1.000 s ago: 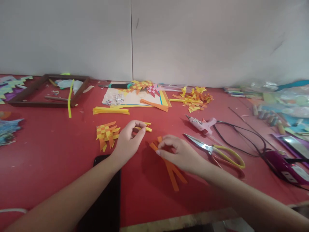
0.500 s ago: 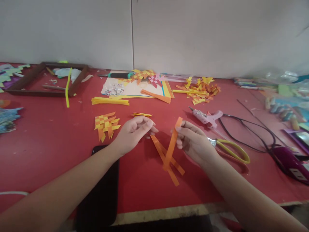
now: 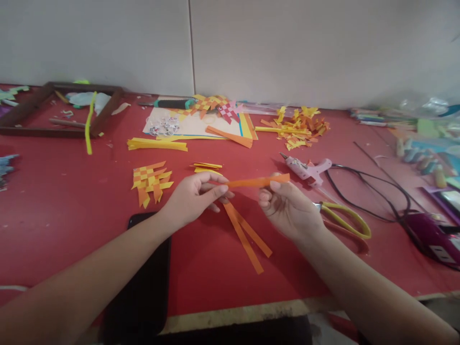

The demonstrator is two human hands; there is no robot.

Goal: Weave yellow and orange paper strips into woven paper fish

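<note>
An orange paper strip (image 3: 257, 182) is stretched level between my two hands above the red table (image 3: 53, 201). My left hand (image 3: 196, 194) pinches its left end with thumb and fingers. My right hand (image 3: 287, 208) grips its right end, fingers curled. Below them two more orange strips (image 3: 247, 237) lie crossed on the table. A small pile of yellow strips (image 3: 205, 167) lies just beyond my left hand, and a woven orange-and-yellow paper piece (image 3: 151, 181) lies to its left.
Scissors with yellow handles (image 3: 341, 221) and a pink glue gun (image 3: 307, 168) with a black cord lie right of my right hand. A black phone (image 3: 140, 287) sits under my left forearm. Yellow strips (image 3: 157, 144), paper scraps (image 3: 298, 127), a wooden frame (image 3: 53, 110) lie farther back.
My right hand picked one orange strip off the table and raised it. It now lies level, and my left hand has let go of the yellow strips and taken its other end.
</note>
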